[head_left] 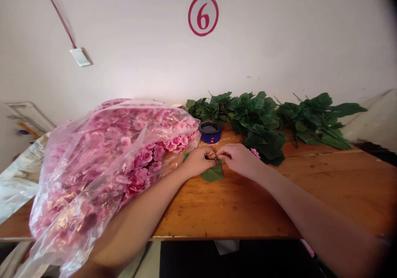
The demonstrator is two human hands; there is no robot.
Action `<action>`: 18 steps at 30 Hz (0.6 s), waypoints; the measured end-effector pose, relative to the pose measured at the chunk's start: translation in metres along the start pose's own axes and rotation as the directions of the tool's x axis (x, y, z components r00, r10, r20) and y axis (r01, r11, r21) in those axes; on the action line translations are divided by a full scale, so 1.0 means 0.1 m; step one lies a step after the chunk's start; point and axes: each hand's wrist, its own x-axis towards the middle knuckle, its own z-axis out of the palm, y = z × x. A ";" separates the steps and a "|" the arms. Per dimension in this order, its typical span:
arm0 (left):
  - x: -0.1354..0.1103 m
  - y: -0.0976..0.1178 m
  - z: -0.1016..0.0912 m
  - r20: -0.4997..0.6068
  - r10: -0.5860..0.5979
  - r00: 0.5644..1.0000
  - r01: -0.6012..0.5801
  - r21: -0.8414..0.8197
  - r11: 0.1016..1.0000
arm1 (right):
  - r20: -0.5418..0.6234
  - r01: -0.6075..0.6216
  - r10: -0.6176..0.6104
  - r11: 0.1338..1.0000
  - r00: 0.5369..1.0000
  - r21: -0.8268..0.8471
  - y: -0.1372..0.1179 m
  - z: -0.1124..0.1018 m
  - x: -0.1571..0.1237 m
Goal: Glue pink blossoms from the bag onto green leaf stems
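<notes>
Tightly, a thin green stem [217, 156] is pinched between the fingertips of the left hand [198, 162] and the right hand [238, 160], and one broad artificial leaf [212, 173] is held on it, low against the wooden table [235, 212]. One pink artificial blossom [255, 153] is seen just beyond the right hand. One small blue pot [211, 131] with a black rim stands behind the hands. Three bunches of artificial green foliage [257, 121] are laid along the far table edge, by the wall [130, 50]. One clear plastic bag [93, 174], packed with many pink artificial blossoms, is heaped beside the left hand.
</notes>
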 end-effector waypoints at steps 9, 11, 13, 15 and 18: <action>0.02 -0.04 0.01 -0.011 -0.012 1.000 0.011 -0.081 0.997 | 0.050 -0.062 0.061 0.998 0.997 0.026 0.03 0.00 0.02; 0.01 -0.03 0.00 -0.002 -0.019 1.000 0.018 -0.126 0.992 | 0.064 -0.115 0.112 0.993 0.992 0.032 0.05 0.02 0.02; 0.01 -0.03 -0.01 0.018 -0.023 1.000 0.026 -0.175 0.984 | 0.077 -0.154 0.151 0.987 0.986 0.040 0.07 0.04 0.02; 0.01 -0.02 -0.02 0.040 -0.035 0.999 0.043 -0.205 0.978 | 0.083 -0.156 0.152 0.987 0.985 0.045 0.08 0.04 0.02; 0.01 -0.01 -0.02 0.058 -0.052 0.997 0.064 -0.227 0.972 | 0.094 -0.102 0.099 0.995 0.991 0.025 0.04 0.02 0.01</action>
